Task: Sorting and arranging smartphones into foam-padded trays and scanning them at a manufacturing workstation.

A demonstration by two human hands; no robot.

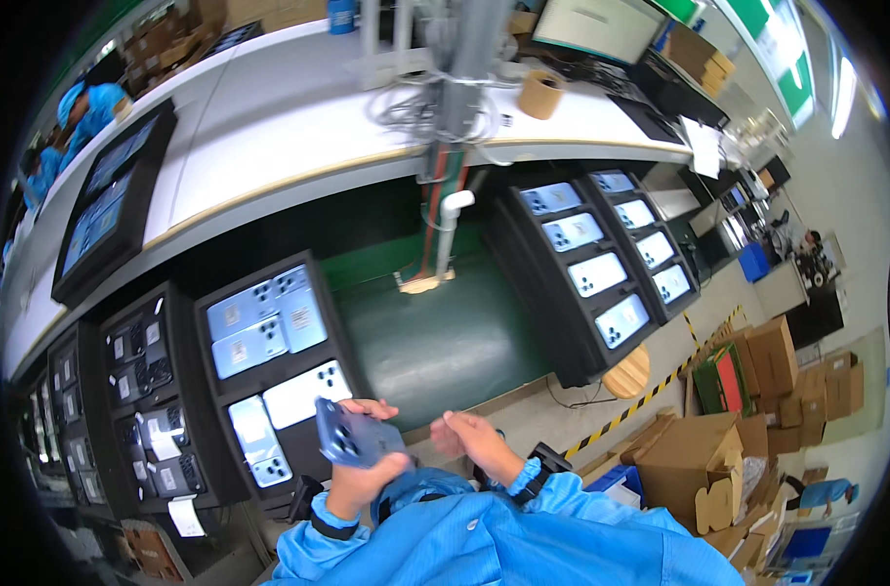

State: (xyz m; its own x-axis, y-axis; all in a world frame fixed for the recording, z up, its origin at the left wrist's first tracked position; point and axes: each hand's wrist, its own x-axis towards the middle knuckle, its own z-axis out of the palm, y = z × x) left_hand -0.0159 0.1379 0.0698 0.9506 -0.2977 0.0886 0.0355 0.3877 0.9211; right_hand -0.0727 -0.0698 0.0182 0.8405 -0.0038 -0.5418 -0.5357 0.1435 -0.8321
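Observation:
A blue smartphone (350, 437) with its camera side toward me is held in my left hand (365, 481). The thumb lies along its near edge and the fingers show beyond its far edge. To the right of the phone, my right hand (479, 444) is raised with bent fingers apart, holding nothing and not touching the phone. Just beyond my left hand is a black foam tray (277, 377) of light blue phones, among them a phone (259, 441) in its nearest row. Part of this tray is hidden behind my left hand.
Trays of dark phones (162, 454) stand at the left. More black trays (538, 298) with blue phones are across the green surface (435, 332). A white bench (269, 127) and a post (461, 68) lie beyond. Cardboard boxes (684, 469) sit at the right.

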